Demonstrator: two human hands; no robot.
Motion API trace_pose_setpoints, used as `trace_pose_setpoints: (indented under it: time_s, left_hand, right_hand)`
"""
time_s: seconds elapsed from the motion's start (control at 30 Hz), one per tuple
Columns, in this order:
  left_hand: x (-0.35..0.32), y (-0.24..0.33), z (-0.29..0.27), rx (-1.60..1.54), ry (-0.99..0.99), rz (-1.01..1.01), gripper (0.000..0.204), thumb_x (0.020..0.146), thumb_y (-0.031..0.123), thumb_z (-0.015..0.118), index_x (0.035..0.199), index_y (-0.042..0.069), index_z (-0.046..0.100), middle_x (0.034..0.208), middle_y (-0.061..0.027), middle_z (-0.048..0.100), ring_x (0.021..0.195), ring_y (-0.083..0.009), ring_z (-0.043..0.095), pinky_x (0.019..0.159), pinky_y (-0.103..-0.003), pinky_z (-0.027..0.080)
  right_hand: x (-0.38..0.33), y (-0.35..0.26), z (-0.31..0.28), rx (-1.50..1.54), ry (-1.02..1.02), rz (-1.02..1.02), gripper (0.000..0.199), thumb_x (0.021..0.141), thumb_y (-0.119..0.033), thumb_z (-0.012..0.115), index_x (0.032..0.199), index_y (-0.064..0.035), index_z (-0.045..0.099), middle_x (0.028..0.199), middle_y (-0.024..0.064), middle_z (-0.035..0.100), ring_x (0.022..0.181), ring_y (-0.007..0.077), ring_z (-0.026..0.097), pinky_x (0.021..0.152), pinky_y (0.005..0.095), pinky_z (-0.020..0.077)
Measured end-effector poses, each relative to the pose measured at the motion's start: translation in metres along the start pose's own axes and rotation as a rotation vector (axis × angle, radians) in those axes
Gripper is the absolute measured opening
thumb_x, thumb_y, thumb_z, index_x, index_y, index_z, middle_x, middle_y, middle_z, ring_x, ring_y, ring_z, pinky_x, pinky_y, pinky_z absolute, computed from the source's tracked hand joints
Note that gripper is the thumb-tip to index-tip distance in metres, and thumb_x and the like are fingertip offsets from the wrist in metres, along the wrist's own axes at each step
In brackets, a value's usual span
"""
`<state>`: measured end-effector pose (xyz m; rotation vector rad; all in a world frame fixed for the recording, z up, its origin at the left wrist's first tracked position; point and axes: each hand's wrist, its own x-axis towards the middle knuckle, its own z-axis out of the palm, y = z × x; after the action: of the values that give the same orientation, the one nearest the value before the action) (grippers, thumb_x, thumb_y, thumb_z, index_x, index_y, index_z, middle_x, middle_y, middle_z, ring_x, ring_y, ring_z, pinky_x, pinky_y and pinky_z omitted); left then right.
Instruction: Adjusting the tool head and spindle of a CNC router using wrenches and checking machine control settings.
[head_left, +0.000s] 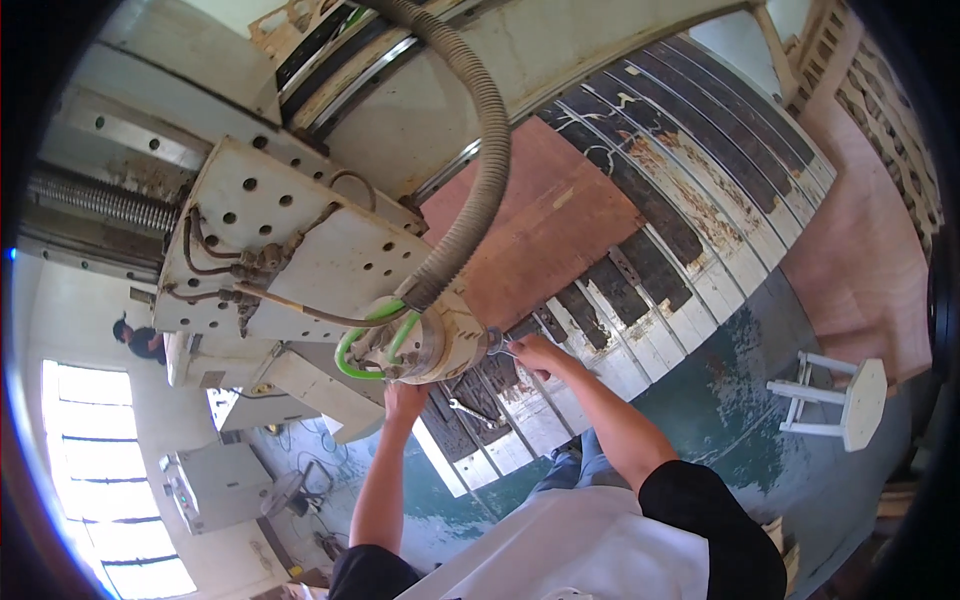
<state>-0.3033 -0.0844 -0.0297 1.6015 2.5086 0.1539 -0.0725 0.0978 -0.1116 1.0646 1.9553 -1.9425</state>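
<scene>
A cylindrical spindle motor (455, 340) hangs from the machine's head, with a ribbed hose and green tubes running to it. My right hand (540, 356) is closed on the end of what looks like a wrench (506, 347), at the metal nose (495, 341) of the spindle. On the spindle's near left side, my left hand (404, 398) reaches up against the housing; its fingertips are hidden behind it. Beneath the spindle, another wrench (474, 412) lies on the slotted machine bed (625, 365), between my two arms.
A reddish-brown board (560, 220) lies on the bed beyond the spindle. The thick ribbed hose (490, 130) arches overhead. A white stool (850, 400) stands at right, a grey cabinet (215, 485) and a fan (290, 490) at left. Another person (140, 338) is far left.
</scene>
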Motion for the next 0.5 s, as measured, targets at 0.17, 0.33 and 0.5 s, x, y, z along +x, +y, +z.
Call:
trace_pose_setpoints:
  time_s: [0.17,0.33,0.5]
  left_hand:
    - [0.026,-0.021,0.018,-0.417,0.188,0.050,0.036,0.082,0.027,0.058,0.115,0.012,0.059,0.120,-0.0106,0.056,0.114,-0.0294,0.049,0.096,-0.040,0.040]
    - [0.036,-0.015,0.017,-0.654,0.133,-0.028,0.037,0.082,0.026,0.059,0.116,0.012,0.058,0.120,-0.0102,0.056,0.115,-0.0292,0.048,0.097,-0.039,0.039]
    - [0.037,-0.012,0.017,-0.906,0.079,-0.063,0.038,0.081,0.026,0.059,0.116,0.013,0.058,0.121,-0.0098,0.056,0.116,-0.0289,0.047,0.098,-0.038,0.038]
  right_hand:
    - [0.001,-0.026,-0.029,-0.105,-0.127,0.025,0.051,0.094,-0.044,0.039,0.070,-0.0028,0.057,0.040,0.0039,0.040,0.029,0.0157,0.040,0.030,0.0325,0.0334]
    - [0.018,-0.040,-0.057,-0.193,-0.258,-0.125,0.054,0.091,-0.048,0.043,0.062,-0.0042,0.056,0.039,0.0018,0.038,0.028,0.0137,0.038,0.029,0.0303,0.0310]
    - [0.022,-0.073,-0.069,-0.516,-0.294,-0.148,0.051,0.090,-0.044,0.045,0.061,-0.0039,0.057,0.040,0.0042,0.039,0.030,0.0150,0.037,0.032,0.0318,0.0328]
